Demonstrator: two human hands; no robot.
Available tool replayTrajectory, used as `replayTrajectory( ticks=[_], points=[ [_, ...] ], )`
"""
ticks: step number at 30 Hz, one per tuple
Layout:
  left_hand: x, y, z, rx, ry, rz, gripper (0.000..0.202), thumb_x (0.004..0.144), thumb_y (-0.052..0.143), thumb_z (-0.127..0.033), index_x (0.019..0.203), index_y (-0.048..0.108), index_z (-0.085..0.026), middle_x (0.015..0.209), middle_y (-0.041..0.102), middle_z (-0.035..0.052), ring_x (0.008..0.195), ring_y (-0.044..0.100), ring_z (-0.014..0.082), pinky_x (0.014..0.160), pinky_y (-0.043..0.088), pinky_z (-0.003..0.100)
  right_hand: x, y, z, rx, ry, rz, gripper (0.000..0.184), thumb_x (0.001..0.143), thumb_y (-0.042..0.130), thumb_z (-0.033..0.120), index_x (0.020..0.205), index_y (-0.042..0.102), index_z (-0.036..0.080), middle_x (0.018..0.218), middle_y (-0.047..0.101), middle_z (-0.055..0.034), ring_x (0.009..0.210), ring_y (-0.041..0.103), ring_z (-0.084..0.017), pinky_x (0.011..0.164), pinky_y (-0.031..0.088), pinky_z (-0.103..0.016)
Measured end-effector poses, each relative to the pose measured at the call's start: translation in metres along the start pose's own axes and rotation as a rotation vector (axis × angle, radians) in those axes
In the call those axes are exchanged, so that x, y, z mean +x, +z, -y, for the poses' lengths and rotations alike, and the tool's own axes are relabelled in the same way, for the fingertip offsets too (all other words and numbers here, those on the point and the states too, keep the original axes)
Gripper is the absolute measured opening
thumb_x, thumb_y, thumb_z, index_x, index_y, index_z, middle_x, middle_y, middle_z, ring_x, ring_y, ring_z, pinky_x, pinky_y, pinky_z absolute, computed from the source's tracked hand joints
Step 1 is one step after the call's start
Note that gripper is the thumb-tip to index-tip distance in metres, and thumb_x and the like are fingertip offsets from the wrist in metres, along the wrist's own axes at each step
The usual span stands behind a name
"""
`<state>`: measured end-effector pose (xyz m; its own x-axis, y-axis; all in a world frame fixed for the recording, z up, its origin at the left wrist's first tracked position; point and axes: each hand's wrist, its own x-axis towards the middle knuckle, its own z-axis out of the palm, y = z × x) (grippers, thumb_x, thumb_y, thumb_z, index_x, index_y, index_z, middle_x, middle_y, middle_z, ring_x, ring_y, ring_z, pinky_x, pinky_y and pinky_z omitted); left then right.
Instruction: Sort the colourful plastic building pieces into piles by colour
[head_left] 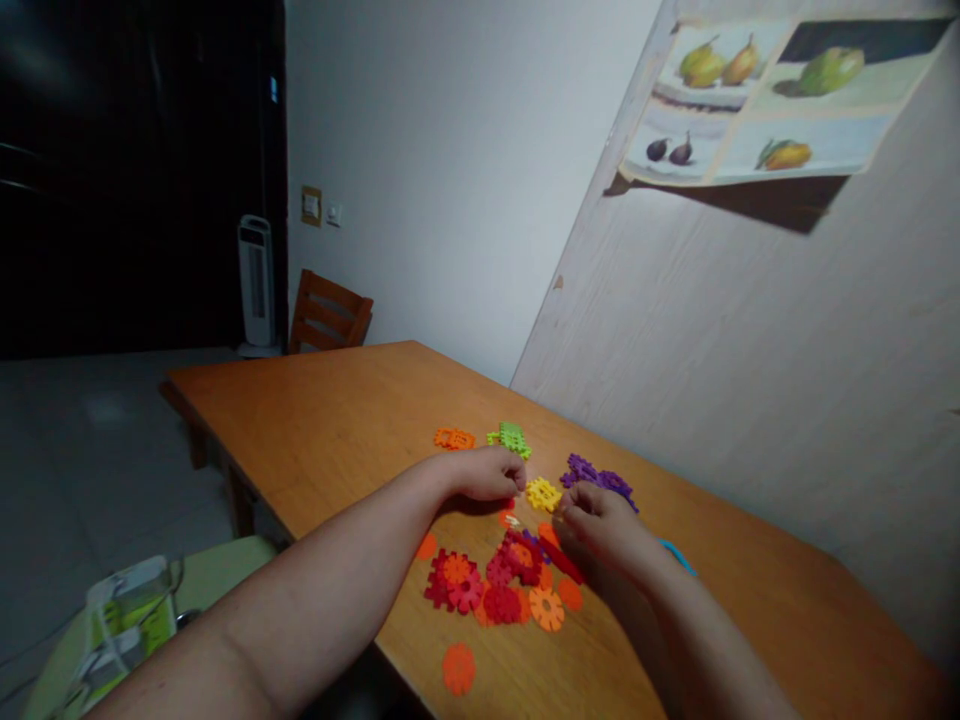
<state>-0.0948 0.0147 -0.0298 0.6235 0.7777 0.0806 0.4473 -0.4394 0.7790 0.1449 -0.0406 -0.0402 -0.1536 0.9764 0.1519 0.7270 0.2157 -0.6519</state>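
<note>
Since the light is dim, I read this slowly: the wooden counter (315,420) runs along the wall, and both forearms reach across it. My left hand (487,472) is curled almost into a fist, its fingers (514,470) tucked under, and I see nothing held in it. My right hand (600,520) lies just opposite, its fingers (574,505) bent toward the yellow piece (543,493); I cannot tell whether they pinch its edge or only touch it. Below the hands sits a heap (499,585) of red and orange gear-shaped pieces, overlapping one another. Purple pieces (600,480) lie just behind the right hand, and a green piece (512,438) behind the left. The yellow piece lies flat on the counter between the two hands. I judge it light, stiff plastic, thin and notched, best pinched across its toothed rim, where the slots give purchase.
</note>
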Motion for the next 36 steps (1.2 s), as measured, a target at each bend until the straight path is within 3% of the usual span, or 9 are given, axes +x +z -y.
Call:
replayTrajectory(
  ticks=[5,8,10,16,18,20,24,32,36],
  points=[
    [-0.004,0.000,-0.004,-0.134,-0.065,0.187,0.013,0.066,0.063,-0.012,0.075,0.069,-0.019,0.066,0.065,-0.0003,0.059,0.053,0.0140,0.055,0.038,0.023,-0.014,-0.017,0.010,0.026,0.074,0.299,0.009,0.073,0.061,0.028,0.071,0.057,0.021,0.064,0.059,0.0018,0.060,0.049,-0.012,0.055,0.034,-0.023],
    [-0.003,-0.001,-0.003,-0.205,-0.089,0.177,0.008,0.069,0.061,-0.015,0.074,0.067,-0.018,0.063,0.061,-0.0004,0.056,0.052,0.0133,0.053,0.036,0.023,-0.020,-0.024,0.014,-0.014,0.066,0.393,0.014,0.072,0.067,0.029,0.069,0.056,0.021,0.062,0.056,0.0034,0.058,0.044,-0.011,0.053,0.031,-0.022],
    [0.001,-0.005,-0.001,-0.233,-0.072,0.022,0.005,0.070,0.060,-0.017,0.072,0.065,-0.017,0.062,0.059,-0.0009,0.056,0.051,0.0124,0.054,0.036,0.023,-0.023,-0.025,0.015,-0.037,0.087,0.423,0.017,0.069,0.070,0.029,0.069,0.056,0.021,0.059,0.054,0.0045,0.056,0.043,-0.010,0.051,0.029,-0.022],
    [0.010,-0.037,0.007,-0.397,-0.127,-0.759,0.008,0.078,0.058,-0.024,0.076,0.060,-0.017,0.071,0.063,0.0011,0.063,0.053,0.0110,0.061,0.042,0.021,-0.026,-0.018,0.015,-0.110,0.163,0.447,0.016,0.066,0.070,0.023,0.068,0.055,0.022,0.057,0.053,0.0058,0.055,0.044,-0.010,0.049,0.027,-0.022],
    [0.010,-0.045,0.008,-0.495,-0.131,-0.921,0.009,0.080,0.057,-0.026,0.076,0.057,-0.017,0.071,0.063,0.0015,0.061,0.053,0.0108,0.061,0.042,0.021,-0.023,-0.017,0.016,-0.180,0.157,0.463,0.014,0.067,0.068,0.020,0.067,0.054,0.021,0.057,0.053,0.0059,0.057,0.045,-0.010,0.050,0.028,-0.022],
    [0.009,-0.047,0.008,-0.571,-0.131,-0.989,0.011,0.079,0.057,-0.028,0.076,0.056,-0.017,0.069,0.063,0.0012,0.060,0.053,0.0107,0.060,0.042,0.021,-0.020,-0.018,0.017,-0.248,0.156,0.464,0.013,0.066,0.067,0.018,0.067,0.054,0.021,0.058,0.052,0.0059,0.058,0.045,-0.010,0.050,0.027,-0.022],
    [0.009,-0.037,0.005,-0.555,-0.117,-0.897,0.011,0.075,0.058,-0.028,0.074,0.057,-0.018,0.066,0.063,0.0007,0.056,0.050,0.0105,0.057,0.040,0.021,-0.016,-0.023,0.020,-0.250,0.173,0.396,0.017,0.069,0.066,0.018,0.067,0.050,0.021,0.057,0.050,0.0055,0.056,0.043,-0.009,0.050,0.024,-0.023],
    [0.011,-0.011,0.004,-0.261,-0.057,-0.440,0.013,0.071,0.058,-0.029,0.069,0.060,-0.016,0.062,0.058,-0.0007,0.058,0.049,0.0120,0.053,0.031,0.022,-0.015,-0.046,0.002,-0.217,0.273,0.227,0.018,0.069,0.066,0.023,0.066,0.048,0.022,0.058,0.051,0.0038,0.055,0.042,-0.010,0.050,0.025,-0.024],
    [0.011,-0.008,0.007,-0.181,0.021,-0.384,0.018,0.073,0.056,-0.033,0.067,0.060,-0.017,0.062,0.056,-0.0013,0.060,0.048,0.0122,0.053,0.029,0.023,-0.010,-0.072,-0.018,-0.213,0.235,0.107,0.018,0.071,0.065,0.028,0.067,0.048,0.022,0.060,0.051,0.0035,0.057,0.044,-0.011,0.051,0.027,-0.024]
  ],
)
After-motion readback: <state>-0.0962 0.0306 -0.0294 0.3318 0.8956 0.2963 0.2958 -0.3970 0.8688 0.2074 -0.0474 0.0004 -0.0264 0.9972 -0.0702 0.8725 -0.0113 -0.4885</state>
